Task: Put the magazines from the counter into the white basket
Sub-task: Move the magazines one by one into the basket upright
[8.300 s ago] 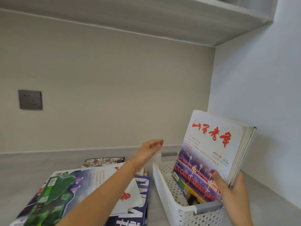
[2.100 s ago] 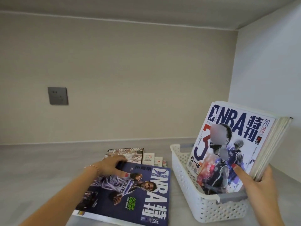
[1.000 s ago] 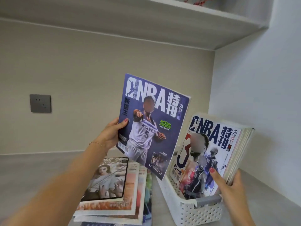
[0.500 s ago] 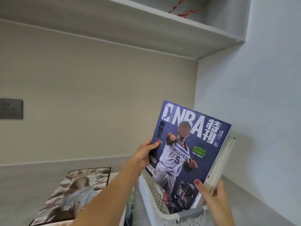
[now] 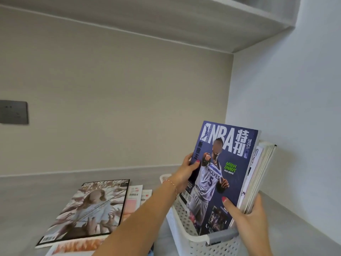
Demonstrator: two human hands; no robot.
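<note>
grey tabletop (image 5: 36,196), running to the back wall and into the right-hand corner. overhead shelf (image 5: 203,21), grey underside, spanning the top of view. white basket (image 5: 181,221), perforated plastic, grey handle piece on its near rim, standing on the tabletop near the right wall. loose magazine pile (image 5: 88,207), lying flat on the tabletop left of the basket, well apart from the wall; top copy shows a pale figure among many hands, pink and orange covers fanned out beneath it. nba magazine (image 5: 221,174), dark blue cover with a player in a "wolves 5" jersey, standing tilted with its lower edge inside the basket, foremost of the upright copies. upright magazine stack (image 5: 258,180), behind the nba magazine, only page edges and a sliver of cover visible, lower end in the basket. left hand (image 5: 186,172), gripping the left edge of the nba magazine, thumb on the cover, red-and-white cord at the wrist. right hand (image 5: 252,217), clasping the lower right of the upright stack and nba magazine together, thumb across the cover. wall socket (image 5: 13,112), dark grey, far left on the back wall.
</note>
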